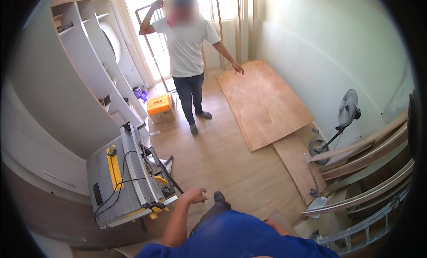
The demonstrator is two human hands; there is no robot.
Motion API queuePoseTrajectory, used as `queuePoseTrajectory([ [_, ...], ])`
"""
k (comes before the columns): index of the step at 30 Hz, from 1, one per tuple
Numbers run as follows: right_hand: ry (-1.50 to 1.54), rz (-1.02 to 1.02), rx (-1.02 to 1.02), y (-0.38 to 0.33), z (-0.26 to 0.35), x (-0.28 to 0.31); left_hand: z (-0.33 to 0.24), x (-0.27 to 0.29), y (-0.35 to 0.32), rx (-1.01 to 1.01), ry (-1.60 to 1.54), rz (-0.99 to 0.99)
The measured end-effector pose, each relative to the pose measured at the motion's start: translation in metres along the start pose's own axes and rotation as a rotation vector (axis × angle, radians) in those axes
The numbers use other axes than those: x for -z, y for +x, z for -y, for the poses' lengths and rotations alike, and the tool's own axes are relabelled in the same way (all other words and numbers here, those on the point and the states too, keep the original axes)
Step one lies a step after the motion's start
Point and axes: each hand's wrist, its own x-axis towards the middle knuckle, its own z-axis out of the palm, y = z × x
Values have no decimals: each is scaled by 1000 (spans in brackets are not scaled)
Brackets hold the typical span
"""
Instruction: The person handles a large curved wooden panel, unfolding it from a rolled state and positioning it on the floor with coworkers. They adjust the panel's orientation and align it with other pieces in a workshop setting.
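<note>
My left hand [195,195] hangs in the air beside the near right corner of a table saw [129,173], with nothing in it. Its fingers are loosely bent and apart. A yellow insert runs along the grey saw top, where a black cable and a dark phone [97,194] lie. Of my right hand [269,221] only a small part shows past my blue shirt; its fingers are hidden. Ahead, a large plywood sheet [267,107] lies on the floor, overlapping a narrower board [300,167], both out of reach of my hands.
A person in a white shirt [187,49] stands ahead, one arm raised. Near them sits an orange-topped carton [159,108]. A fan [348,108], leaning boards [364,156] and a metal ladder [367,229] line the right side. White shelving [95,58] stands left.
</note>
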Motion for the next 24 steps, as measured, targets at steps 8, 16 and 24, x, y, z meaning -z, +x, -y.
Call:
queuePoseTrajectory([
  [8, 455, -208, 24, 58, 51, 75, -3, 74, 92, -45, 75, -38],
  [16, 637, -220, -99, 53, 83, 99, -51, 133, 172, -101, 133, 55],
  [24, 601, 29, -152, 145, 37, 86, -68, 159, 248, -91, 107, 145],
])
